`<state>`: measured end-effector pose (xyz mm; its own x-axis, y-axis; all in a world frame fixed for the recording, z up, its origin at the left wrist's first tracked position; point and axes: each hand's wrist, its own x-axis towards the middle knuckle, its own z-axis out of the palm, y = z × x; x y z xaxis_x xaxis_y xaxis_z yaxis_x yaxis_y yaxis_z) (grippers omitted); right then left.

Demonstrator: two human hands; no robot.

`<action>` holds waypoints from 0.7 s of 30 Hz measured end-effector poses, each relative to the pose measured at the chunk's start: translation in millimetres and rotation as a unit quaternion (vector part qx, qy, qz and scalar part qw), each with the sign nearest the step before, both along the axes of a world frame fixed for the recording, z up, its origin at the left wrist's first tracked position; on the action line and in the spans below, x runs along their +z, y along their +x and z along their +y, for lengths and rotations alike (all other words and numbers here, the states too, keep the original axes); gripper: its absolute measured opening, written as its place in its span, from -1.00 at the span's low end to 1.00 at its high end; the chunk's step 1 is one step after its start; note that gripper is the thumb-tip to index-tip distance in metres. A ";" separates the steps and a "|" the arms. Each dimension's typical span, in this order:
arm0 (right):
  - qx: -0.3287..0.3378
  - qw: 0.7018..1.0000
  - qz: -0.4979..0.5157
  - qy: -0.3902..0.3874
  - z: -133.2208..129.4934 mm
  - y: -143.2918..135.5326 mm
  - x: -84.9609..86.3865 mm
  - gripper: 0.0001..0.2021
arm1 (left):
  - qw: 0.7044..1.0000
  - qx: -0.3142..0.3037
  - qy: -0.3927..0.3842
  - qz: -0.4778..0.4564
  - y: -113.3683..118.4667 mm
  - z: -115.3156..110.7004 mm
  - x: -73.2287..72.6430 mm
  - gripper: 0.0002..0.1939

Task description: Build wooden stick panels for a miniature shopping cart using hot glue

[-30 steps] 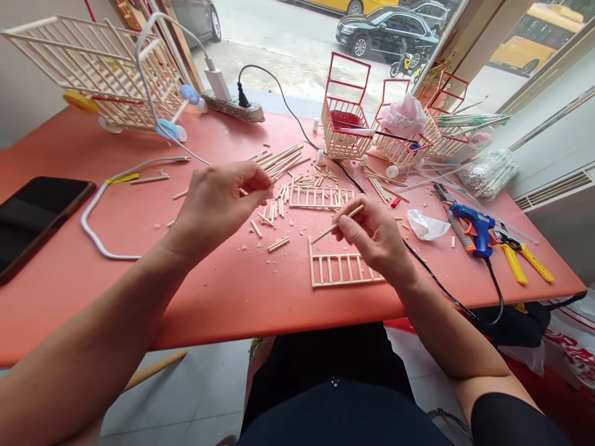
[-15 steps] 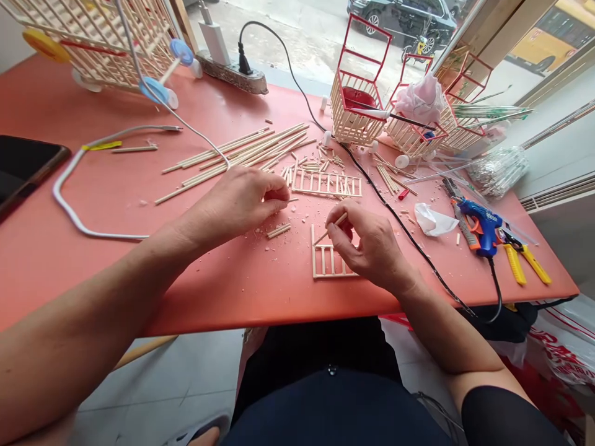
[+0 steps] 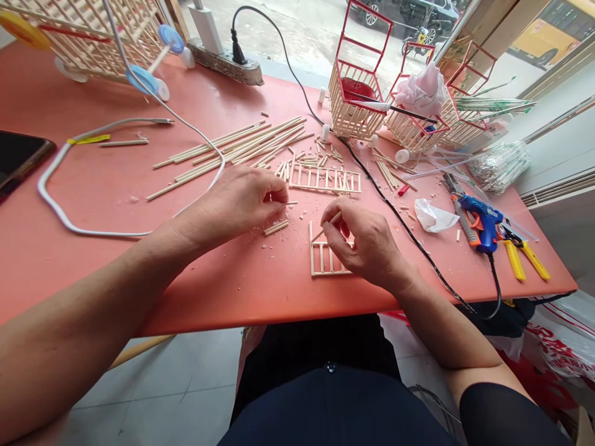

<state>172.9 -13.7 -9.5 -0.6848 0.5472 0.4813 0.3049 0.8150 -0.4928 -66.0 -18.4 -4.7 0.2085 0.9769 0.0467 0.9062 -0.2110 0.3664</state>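
Hands (image 3: pixel 251 195) closer together; red-lettered bag (image 3: pixel 564 334)

The red tabletop (image 3: pixel 223 286), left hand (image 3: pixel 251 197) and right hand (image 3: pixel 367 243) are viewed from close above, forward and down, by one head-worn camera.

Pink table (image 3: pixel 232 285) littered around the far frame (image 3: pixel 326 180)

Offcuts (image 3: pixel 320 160) lie just behind the far frame, long sticks (image 3: pixel 242 148) to its left. A second frame (image 3: pixel 331 260) lies on its near side. Right of it: tissue (image 3: pixel 434 217), glue gun (image 3: pixel 483 223), pliers (image 3: pixel 514 260). Behind it, rightward, stand small carts (image 3: pixel 356 111). Well left: cable (image 3: pixel 83 231), phone (image 3: pixel 21 161), large cart (image 3: pixel 102 43).
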 end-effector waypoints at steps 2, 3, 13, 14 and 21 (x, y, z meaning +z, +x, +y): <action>0.002 1.000 -0.001 0.000 -0.1 -0.3 -0.3 -0.84 | 1.000 0.001 -0.004 0.002 1.1 -0.9 1.0 -0.68; 0.004 1.000 -0.001 0.000 0.0 -0.5 -0.4 -0.84 | 1.000 0.001 -0.005 0.003 1.7 -1.3 1.6 -0.68; 0.003 1.000 -0.013 0.015 -0.7 -2.6 -0.5 -0.84 | 1.000 -0.007 -0.014 0.010 3.0 -2.9 3.4 -0.66; 0.004 1.000 -0.012 0.017 -0.8 -2.8 -0.4 -0.84 | 1.000 -0.007 -0.015 0.012 3.0 -2.9 3.0 -0.66; 0.012 1.000 -0.011 0.003 -0.8 -3.3 0.5 -0.86 | 0.998 -0.020 0.047 -0.037 1.8 -3.5 -3.4 -0.69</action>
